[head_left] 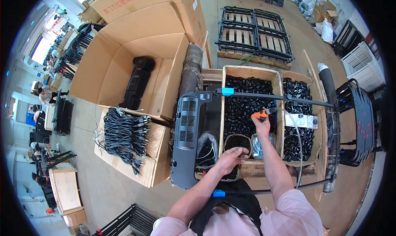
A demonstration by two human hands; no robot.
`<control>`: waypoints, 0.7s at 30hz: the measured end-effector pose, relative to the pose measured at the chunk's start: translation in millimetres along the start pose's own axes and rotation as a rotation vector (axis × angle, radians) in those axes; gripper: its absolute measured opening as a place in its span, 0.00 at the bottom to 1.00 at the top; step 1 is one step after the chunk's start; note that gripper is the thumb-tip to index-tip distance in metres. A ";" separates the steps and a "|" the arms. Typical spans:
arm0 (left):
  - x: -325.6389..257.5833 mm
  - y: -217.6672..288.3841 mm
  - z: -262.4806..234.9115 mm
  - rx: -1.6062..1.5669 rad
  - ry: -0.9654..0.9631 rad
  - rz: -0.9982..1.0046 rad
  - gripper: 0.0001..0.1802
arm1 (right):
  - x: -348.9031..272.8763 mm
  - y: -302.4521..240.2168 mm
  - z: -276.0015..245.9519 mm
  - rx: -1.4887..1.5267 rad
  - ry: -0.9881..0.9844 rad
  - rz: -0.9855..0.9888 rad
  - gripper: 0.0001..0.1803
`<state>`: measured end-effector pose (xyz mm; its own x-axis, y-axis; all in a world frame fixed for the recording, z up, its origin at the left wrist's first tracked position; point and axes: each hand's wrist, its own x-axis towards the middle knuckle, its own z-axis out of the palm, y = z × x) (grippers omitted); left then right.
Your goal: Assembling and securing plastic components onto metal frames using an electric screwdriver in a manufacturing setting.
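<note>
Two hands are at work: the right hand (261, 121) is closed around one orange-handled screwdriver (264, 113), raised over a wooden crate (250, 71) of black caps, while the left hand's (231, 158) fingers are pinched together above one small round tub (238, 142). A fastener pick-up seems in hand; next, seating it on the driver tip just beyond the grip is called for. One grey panel (187, 137) lies left.

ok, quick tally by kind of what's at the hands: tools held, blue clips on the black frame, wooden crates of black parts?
Orange-handled power screwdriver in right hand: 1
Blue plastic clips on the black metal tube frame: 2 ()
Wooden crates of small black plastic parts: 2 ()
Left hand pinches something too small to tell.
Total: 5
</note>
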<state>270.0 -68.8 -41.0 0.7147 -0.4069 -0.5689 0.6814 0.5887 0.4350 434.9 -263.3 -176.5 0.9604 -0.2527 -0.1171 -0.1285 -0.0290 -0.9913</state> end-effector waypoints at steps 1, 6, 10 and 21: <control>-3.6 0.4 -3.7 0.004 0.010 0.005 0.16 | 3.4 -2.1 11.5 0.009 -0.007 0.003 0.37; -19.8 0.4 -10.5 0.088 0.082 0.039 0.17 | -1.3 -37.7 44.8 -0.305 -0.101 -0.027 0.30; -24.3 0.8 -14.5 -0.028 0.175 0.076 0.16 | -14.5 -63.5 24.9 -0.463 -0.120 -0.107 0.29; -28.4 73.6 -19.1 -0.363 0.276 0.161 0.14 | -117.6 -247.0 16.0 0.042 -0.197 -0.167 0.30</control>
<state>296.8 -0.6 -6.2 0.7045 -0.1184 -0.6998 0.4307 0.8549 0.2890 357.6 -211.0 81.2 0.9976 -0.0544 0.0426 0.0419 -0.0136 -0.9990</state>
